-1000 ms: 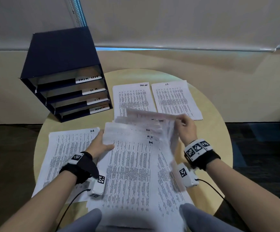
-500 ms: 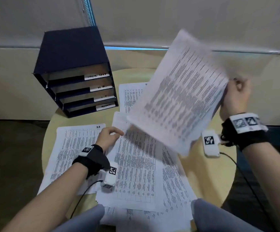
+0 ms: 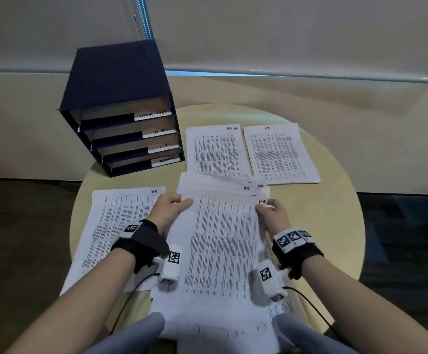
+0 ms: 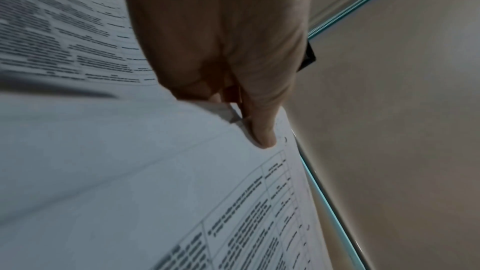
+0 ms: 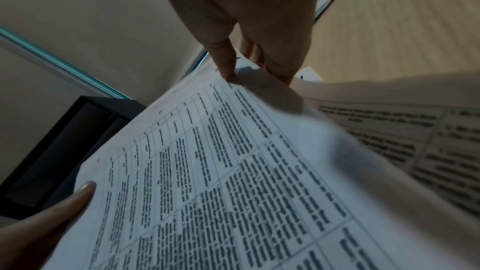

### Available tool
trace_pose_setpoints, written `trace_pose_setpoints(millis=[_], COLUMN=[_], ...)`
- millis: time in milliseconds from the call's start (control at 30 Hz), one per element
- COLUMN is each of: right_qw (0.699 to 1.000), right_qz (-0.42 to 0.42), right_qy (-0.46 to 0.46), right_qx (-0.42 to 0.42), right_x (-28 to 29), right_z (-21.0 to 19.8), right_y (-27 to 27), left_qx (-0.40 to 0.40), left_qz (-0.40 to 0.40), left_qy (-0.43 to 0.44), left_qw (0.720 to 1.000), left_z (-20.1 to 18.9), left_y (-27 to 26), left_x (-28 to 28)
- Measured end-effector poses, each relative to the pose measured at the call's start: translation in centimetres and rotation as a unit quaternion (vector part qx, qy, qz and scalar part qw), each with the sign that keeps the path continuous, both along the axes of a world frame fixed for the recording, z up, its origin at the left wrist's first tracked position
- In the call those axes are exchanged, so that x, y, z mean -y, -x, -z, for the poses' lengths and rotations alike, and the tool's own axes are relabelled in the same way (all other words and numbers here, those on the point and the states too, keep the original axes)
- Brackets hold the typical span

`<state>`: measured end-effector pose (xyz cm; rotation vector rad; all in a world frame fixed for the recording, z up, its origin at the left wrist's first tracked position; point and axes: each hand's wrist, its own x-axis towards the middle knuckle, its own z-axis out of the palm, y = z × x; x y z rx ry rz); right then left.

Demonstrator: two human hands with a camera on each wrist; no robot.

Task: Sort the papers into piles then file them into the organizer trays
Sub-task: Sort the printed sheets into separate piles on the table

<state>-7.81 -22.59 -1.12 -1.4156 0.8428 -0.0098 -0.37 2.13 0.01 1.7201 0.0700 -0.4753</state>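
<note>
A loose stack of printed papers (image 3: 220, 182) lies in front of me on the round table (image 3: 335, 200). Its top sheet (image 3: 220, 246), marked H.R., is held at both upper corners. My left hand (image 3: 174, 208) pinches the left corner, thumb on top (image 4: 249, 118). My right hand (image 3: 269, 208) pinches the right corner between thumb and fingers (image 5: 254, 73). Sorted piles lie around: an HR pile (image 3: 121, 226) to the left, a task list pile (image 3: 215, 152) and an I.T. pile (image 3: 279, 154) at the back. The dark blue organizer (image 3: 121, 80) stands at the back left, its labelled trays facing me.
The organizer (image 5: 64, 151) overhangs the table's back left edge. A beige wall and a window blind (image 3: 284, 34) rise close behind the table. Bare tabletop shows at the right. Dark floor surrounds the table, and cables hang from both wrist cameras.
My right hand carried a sheet up and off to the right, no longer holds it, and has come back to the stack. Both hands now pinch the top H.R. sheet.
</note>
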Motion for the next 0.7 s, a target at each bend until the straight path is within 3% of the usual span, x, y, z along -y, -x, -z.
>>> trace_pose_setpoints(millis=[133,300,533,700], right_qw=[1.0,0.997,0.999,0.998], right_qz=[0.011,-0.017,-0.01,-0.059], right_qy=[-0.003,0.066,0.034,0.009], right_qx=[-0.002,-0.025,0.011,0.025], right_x=[-0.2,0.7,2.1,2.3], right_z=[0.8,2.8,2.1,2.0], right_y=[1.0,1.5,3.4,3.9], left_qx=[0.012,0.023,0.01,0.006], left_qz=[-0.009,-0.029,-0.053,-0.045], left_qy=[-0.019,-0.01,-0.002,0.012], left_qw=[1.0,0.999,0.999,0.999], left_z=[-0.1,0.5,3.1,0.9], left_y=[0.2,0.0,-1.2,-0.3], left_x=[-0.3,-0.3,-1.8,-0.9])
